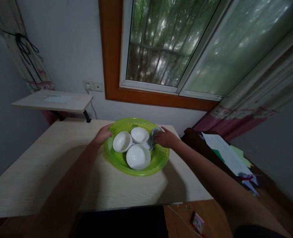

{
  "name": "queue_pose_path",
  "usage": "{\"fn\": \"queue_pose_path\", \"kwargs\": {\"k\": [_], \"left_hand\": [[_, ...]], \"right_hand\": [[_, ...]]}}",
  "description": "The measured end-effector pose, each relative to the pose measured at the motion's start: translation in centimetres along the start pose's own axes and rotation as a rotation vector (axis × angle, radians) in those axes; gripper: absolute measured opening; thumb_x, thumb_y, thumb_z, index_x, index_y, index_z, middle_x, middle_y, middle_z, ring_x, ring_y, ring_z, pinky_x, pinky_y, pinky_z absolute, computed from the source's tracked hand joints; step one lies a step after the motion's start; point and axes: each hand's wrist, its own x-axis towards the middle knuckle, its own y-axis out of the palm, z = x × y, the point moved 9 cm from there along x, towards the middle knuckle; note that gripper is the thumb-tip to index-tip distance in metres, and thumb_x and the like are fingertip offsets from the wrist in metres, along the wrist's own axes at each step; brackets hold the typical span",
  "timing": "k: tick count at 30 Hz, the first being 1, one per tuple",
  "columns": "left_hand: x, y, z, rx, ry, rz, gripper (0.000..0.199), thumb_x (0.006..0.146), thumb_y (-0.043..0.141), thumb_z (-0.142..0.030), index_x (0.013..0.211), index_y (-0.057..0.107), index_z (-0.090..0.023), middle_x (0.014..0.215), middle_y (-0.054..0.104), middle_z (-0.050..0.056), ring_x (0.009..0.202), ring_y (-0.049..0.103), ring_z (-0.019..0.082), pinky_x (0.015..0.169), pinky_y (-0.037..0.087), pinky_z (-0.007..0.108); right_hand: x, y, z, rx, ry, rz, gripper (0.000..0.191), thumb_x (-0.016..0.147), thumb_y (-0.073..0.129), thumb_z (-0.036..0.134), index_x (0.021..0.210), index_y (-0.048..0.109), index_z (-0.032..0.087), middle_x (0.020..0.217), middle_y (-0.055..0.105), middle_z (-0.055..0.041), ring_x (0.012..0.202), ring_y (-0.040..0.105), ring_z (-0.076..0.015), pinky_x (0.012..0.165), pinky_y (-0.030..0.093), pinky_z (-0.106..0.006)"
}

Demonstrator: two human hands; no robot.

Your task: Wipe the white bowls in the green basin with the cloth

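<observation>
A round green plastic basin (158, 164) stands on the table, with three white bowls inside: one at the left (122, 142), one at the back (139, 135) and one at the front (138, 157). My left hand (103, 135) grips the basin's left rim, its fingers closed round the edge. At the basin's right side, my right hand (164, 137) holds a greyish cloth (151, 138) against the inside, next to the bowls. Part of the cloth is hidden under my fingers.
The pale wooden table (62, 172) has a small raised shelf (57, 100) at its back left. Behind are a wall socket (93, 86) and a window (166, 43). Papers (225, 155) lie on a dark surface at the right. A small box (197, 222) is on the floor.
</observation>
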Motion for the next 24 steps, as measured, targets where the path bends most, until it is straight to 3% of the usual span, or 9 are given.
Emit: {"fn": "queue_pose_path", "kwargs": {"k": [4,7,13,16,19,22,24], "left_hand": [[0.3,-0.2,0.2,0.044,-0.005,-0.006,0.091,0.060,0.061,-0.017,0.149,0.076,-0.017,0.108,0.086,0.007,0.086,0.076,0.025,0.071,0.058,0.031],[0.3,-0.3,0.0,0.080,0.001,-0.013,0.090,0.060,0.061,-0.015,0.149,0.076,-0.017,0.111,0.086,0.008,0.086,0.076,0.025,0.073,0.058,0.031],[0.3,-0.3,0.1,0.087,-0.015,-0.019,0.094,0.059,0.060,-0.013,0.152,0.075,-0.016,0.115,0.086,0.010,0.084,0.075,0.024,0.070,0.056,0.030],[0.4,-0.1,0.4,0.026,-0.023,-0.016,0.096,0.058,0.059,-0.014,0.153,0.073,-0.014,0.112,0.086,0.010,0.084,0.076,0.025,0.070,0.057,0.031],[0.5,0.0,0.6,-0.002,-0.015,-0.015,0.093,0.058,0.060,-0.016,0.150,0.074,-0.013,0.111,0.085,0.010,0.086,0.077,0.026,0.071,0.058,0.032],[0.5,-0.1,0.7,0.023,-0.018,-0.035,0.088,0.059,0.060,-0.017,0.146,0.075,-0.013,0.108,0.085,0.009,0.084,0.077,0.025,0.070,0.057,0.031],[0.6,-0.2,0.8,0.035,-0.022,-0.045,0.085,0.059,0.060,-0.017,0.143,0.077,-0.014,0.105,0.085,0.009,0.082,0.076,0.025,0.070,0.057,0.031]], "right_hand": [[2.9,0.3,-0.7,-0.028,0.068,0.011,0.042,0.110,0.063,0.030,0.149,0.078,0.025,0.170,0.063,-0.0098,0.165,0.051,-0.0313,0.139,0.035,-0.057],[4.3,0.1,-0.7,-0.027,0.090,-0.006,0.052,0.110,0.060,0.029,0.160,0.069,0.021,0.178,0.051,-0.0107,0.170,0.044,-0.0316,0.139,0.034,-0.058],[2.5,0.1,-1.1,-0.003,0.155,0.002,0.050,0.113,0.057,0.034,0.160,0.069,0.021,0.178,0.052,-0.0105,0.171,0.042,-0.0313,0.140,0.033,-0.059],[0.2,-0.3,-0.8,0.016,0.178,0.006,0.038,0.113,0.059,0.035,0.143,0.080,0.025,0.168,0.065,-0.0098,0.167,0.048,-0.0322,0.140,0.032,-0.060],[-2.2,-1.0,0.2,0.046,0.173,0.021,0.032,0.115,0.059,0.037,0.121,0.088,0.026,0.145,0.081,-0.0109,0.157,0.060,-0.0329,0.139,0.032,-0.060],[-4.1,-1.6,1.7,0.071,0.169,0.078,0.041,0.118,0.055,0.040,0.107,0.089,0.022,0.123,0.088,-0.0136,0.131,0.079,-0.0312,0.132,0.042,-0.053],[-5.0,-2.0,2.7,0.085,0.167,0.138,0.048,0.119,0.052,0.044,0.101,0.090,0.020,0.110,0.088,-0.0147,0.112,0.084,-0.0301,0.117,0.053,-0.046]]}}
